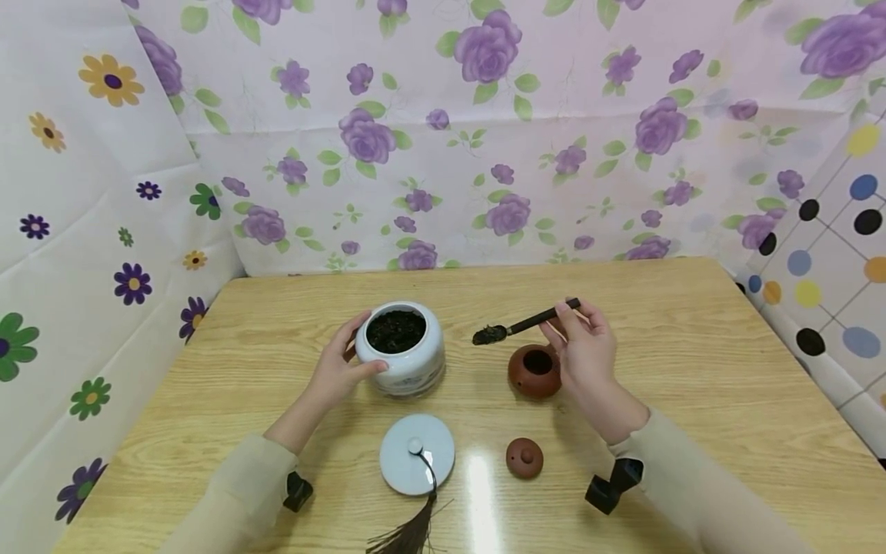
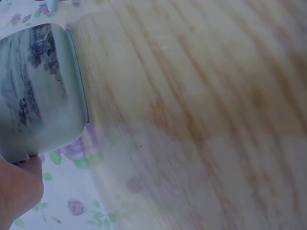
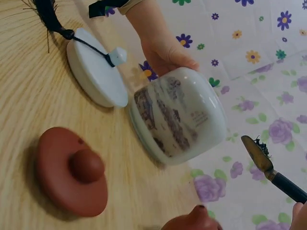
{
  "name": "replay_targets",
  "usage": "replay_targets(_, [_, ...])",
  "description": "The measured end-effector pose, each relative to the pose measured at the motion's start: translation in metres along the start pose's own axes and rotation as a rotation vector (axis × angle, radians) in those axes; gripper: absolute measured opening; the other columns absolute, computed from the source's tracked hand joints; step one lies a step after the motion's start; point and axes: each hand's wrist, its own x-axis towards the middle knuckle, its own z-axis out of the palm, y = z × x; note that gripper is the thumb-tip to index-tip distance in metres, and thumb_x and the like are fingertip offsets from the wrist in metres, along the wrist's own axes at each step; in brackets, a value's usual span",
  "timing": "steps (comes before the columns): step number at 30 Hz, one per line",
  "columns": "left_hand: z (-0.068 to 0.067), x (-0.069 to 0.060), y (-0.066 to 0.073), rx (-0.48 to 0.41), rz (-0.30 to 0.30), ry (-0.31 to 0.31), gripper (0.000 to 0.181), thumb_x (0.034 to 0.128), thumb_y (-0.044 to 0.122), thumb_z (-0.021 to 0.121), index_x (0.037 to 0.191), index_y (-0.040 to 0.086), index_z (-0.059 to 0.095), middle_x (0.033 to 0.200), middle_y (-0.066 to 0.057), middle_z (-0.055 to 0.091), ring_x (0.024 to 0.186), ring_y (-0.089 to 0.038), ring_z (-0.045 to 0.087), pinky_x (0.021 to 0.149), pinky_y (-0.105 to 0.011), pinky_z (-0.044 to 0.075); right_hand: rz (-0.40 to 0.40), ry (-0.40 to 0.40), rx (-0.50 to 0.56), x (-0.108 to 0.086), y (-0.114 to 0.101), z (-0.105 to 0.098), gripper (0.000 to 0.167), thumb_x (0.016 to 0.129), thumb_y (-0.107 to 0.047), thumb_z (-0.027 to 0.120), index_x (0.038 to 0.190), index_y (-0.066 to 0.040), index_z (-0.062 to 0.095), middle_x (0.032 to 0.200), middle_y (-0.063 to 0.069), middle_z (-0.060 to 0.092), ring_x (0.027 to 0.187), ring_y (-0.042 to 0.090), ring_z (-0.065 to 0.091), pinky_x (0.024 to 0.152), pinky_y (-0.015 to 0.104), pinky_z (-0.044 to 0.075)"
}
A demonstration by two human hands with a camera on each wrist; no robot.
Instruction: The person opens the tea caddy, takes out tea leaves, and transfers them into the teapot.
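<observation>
In the head view, the left hand grips the white jar round its rim and side; dark leaves fill its mouth. The right hand pinches the dark handle of a small scoop, whose tip carries dark leaves above the table, between the jar and the open brown teapot. That hand is just above the teapot's right side. In the right wrist view the scoop stands clear of the painted jar. The left wrist view shows part of the jar and fingers at its rim.
A pale jar lid with a dark tassel lies in front of the jar. The small brown teapot lid lies in front of the teapot. Flowered cloth hangs behind the wooden table.
</observation>
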Motion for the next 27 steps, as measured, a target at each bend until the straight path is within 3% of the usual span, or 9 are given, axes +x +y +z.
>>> replay_targets(7, [0.000, 0.000, 0.000, -0.003, -0.004, -0.001, 0.085, 0.0785, 0.005, 0.076, 0.149, 0.004, 0.028, 0.152, -0.015, 0.030, 0.140, -0.031, 0.028, 0.115, -0.050, 0.027, 0.029, 0.034, 0.055, 0.001, -0.004, -0.023, 0.012, 0.090, -0.008, 0.062, 0.101, -0.010, 0.059, 0.083, -0.001, 0.062, 0.074, 0.011, 0.065, 0.076, 0.025, 0.059])
replay_targets(12, [0.000, 0.000, -0.001, -0.010, -0.001, -0.001, 0.084, 0.0790, 0.005, 0.075, 0.149, 0.004, 0.028, 0.153, -0.014, 0.030, 0.141, -0.031, 0.027, 0.116, -0.050, 0.026, 0.007, 0.055, 0.115, 0.004, -0.006, -0.039, 0.014, 0.087, -0.006, 0.065, 0.099, -0.007, 0.060, 0.082, 0.001, 0.063, 0.072, 0.012, 0.066, 0.073, 0.026, 0.059])
replay_targets(20, [0.000, 0.000, -0.002, -0.014, -0.003, -0.001, 0.084, 0.0791, 0.005, 0.075, 0.149, 0.004, 0.028, 0.153, -0.014, 0.030, 0.141, -0.031, 0.027, 0.116, -0.050, 0.026, 0.028, 0.105, 0.107, 0.010, -0.009, -0.063, 0.011, 0.087, -0.003, 0.064, 0.097, -0.008, 0.062, 0.081, 0.002, 0.063, 0.072, 0.013, 0.067, 0.071, 0.026, 0.059])
replay_targets(24, [0.000, 0.000, -0.001, -0.012, -0.001, 0.004, 0.084, 0.0785, 0.004, 0.076, 0.149, 0.005, 0.029, 0.152, -0.014, 0.030, 0.141, -0.031, 0.027, 0.116, -0.050, 0.026, -0.009, 0.106, 0.078, 0.011, -0.011, -0.067, 0.012, 0.087, -0.002, 0.065, 0.097, -0.007, 0.061, 0.082, 0.002, 0.061, 0.072, 0.013, 0.067, 0.069, 0.026, 0.060])
replay_targets(27, [0.000, -0.001, 0.000, -0.013, 0.004, 0.005, 0.085, 0.0780, 0.003, 0.076, 0.148, 0.005, 0.029, 0.152, -0.015, 0.031, 0.141, -0.031, 0.027, 0.115, -0.050, 0.027, -0.080, 0.097, 0.010, 0.012, -0.011, -0.068, 0.013, 0.086, -0.002, 0.066, 0.097, -0.007, 0.062, 0.085, 0.003, 0.060, 0.072, 0.012, 0.067, 0.069, 0.025, 0.059])
